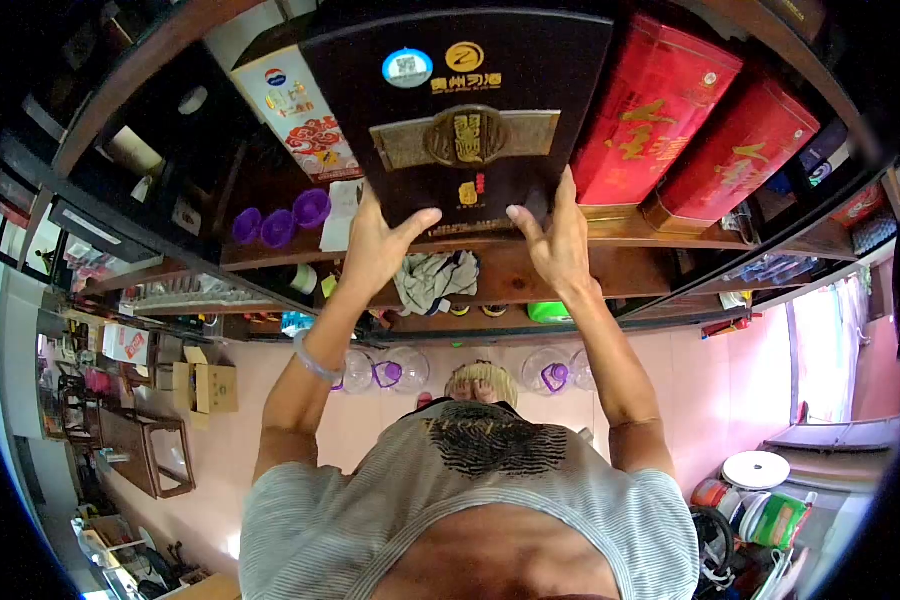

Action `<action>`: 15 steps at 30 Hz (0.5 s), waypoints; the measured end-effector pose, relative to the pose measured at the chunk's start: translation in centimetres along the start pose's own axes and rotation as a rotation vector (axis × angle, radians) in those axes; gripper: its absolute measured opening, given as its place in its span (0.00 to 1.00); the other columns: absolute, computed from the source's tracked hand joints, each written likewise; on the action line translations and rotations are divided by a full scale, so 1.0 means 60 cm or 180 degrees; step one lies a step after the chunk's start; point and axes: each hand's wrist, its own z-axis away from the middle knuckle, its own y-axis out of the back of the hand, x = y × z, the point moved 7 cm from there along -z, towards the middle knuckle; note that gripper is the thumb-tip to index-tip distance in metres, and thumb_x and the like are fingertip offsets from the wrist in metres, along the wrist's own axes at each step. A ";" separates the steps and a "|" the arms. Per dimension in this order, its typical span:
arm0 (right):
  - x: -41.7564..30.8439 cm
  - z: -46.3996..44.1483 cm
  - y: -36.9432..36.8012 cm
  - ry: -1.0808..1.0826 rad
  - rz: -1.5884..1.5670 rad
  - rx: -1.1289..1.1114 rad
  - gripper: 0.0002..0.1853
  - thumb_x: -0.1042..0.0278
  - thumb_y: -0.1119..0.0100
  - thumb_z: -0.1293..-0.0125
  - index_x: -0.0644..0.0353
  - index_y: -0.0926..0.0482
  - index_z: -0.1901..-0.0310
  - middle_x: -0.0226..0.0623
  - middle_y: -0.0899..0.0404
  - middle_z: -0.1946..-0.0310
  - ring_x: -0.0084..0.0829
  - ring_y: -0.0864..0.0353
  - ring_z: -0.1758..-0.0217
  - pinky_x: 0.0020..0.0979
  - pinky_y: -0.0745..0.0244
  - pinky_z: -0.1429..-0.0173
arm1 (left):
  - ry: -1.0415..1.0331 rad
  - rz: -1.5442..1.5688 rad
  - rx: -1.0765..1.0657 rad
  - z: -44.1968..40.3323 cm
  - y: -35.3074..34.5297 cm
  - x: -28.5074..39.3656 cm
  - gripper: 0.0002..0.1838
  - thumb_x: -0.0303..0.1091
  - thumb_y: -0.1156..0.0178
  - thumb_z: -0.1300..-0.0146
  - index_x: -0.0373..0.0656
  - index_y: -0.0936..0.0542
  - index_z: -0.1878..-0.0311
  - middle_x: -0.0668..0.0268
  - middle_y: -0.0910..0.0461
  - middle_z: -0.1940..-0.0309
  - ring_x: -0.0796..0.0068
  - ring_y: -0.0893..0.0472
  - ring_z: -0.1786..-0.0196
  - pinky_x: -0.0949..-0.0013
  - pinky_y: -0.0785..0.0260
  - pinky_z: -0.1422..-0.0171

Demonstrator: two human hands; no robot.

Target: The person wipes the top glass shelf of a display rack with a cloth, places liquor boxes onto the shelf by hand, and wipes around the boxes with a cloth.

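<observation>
A large black liquor box [470,60] with gold lettering, a gold emblem band and a blue-white round sticker stands upright at the shelf in front of me. My left hand [375,245] grips its lower left corner, thumb on the front face. On the lower right corner, my right hand [555,240] holds it the same way. The fingers behind the box are hidden. Left of the box is a white box [295,110] with red pattern. To its right lean two red boxes, a nearer one [640,120] and a farther one [745,160].
Purple cups [278,228] sit on the shelf [530,270] left of my hand. A striped cloth [438,282] lies on the level below. Clear jugs with purple caps [550,373] stand on the floor. A cardboard box [210,385] and a wooden table [135,445] are at left.
</observation>
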 end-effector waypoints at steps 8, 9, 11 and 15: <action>0.014 0.021 0.012 -0.0050 -0.0333 -0.0417 0.47 0.67 0.32 0.44 0.68 0.53 0.30 0.58 0.38 0.36 0.46 0.37 0.32 0.38 0.41 0.32 | 0.0213 0.0530 0.0314 0.076 -0.016 -0.013 0.40 0.35 0.32 0.46 0.31 0.43 0.36 0.49 0.36 0.43 0.58 0.34 0.40 0.59 0.43 0.34; 0.009 0.020 0.012 0.0022 -0.0361 -0.0483 0.48 0.67 0.32 0.45 0.69 0.54 0.30 0.58 0.38 0.36 0.45 0.37 0.32 0.38 0.42 0.31 | 0.0067 0.0330 0.0393 0.081 -0.015 -0.010 0.40 0.35 0.32 0.46 0.31 0.44 0.36 0.49 0.37 0.43 0.57 0.34 0.40 0.58 0.43 0.35; -0.002 0.022 0.015 -0.0080 -0.0424 -0.0509 0.50 0.67 0.31 0.45 0.67 0.56 0.30 0.57 0.36 0.37 0.45 0.35 0.34 0.38 0.40 0.32 | 0.0021 0.0415 0.0494 0.089 -0.020 -0.014 0.40 0.34 0.32 0.46 0.32 0.44 0.35 0.49 0.39 0.44 0.55 0.35 0.41 0.56 0.43 0.36; 0.011 0.034 0.009 -0.0291 -0.0511 -0.0452 0.49 0.69 0.31 0.46 0.64 0.56 0.29 0.55 0.33 0.39 0.45 0.31 0.37 0.38 0.35 0.35 | -0.0075 0.0265 0.0589 0.104 -0.023 -0.023 0.40 0.34 0.32 0.47 0.33 0.44 0.36 0.47 0.39 0.44 0.52 0.36 0.41 0.54 0.45 0.35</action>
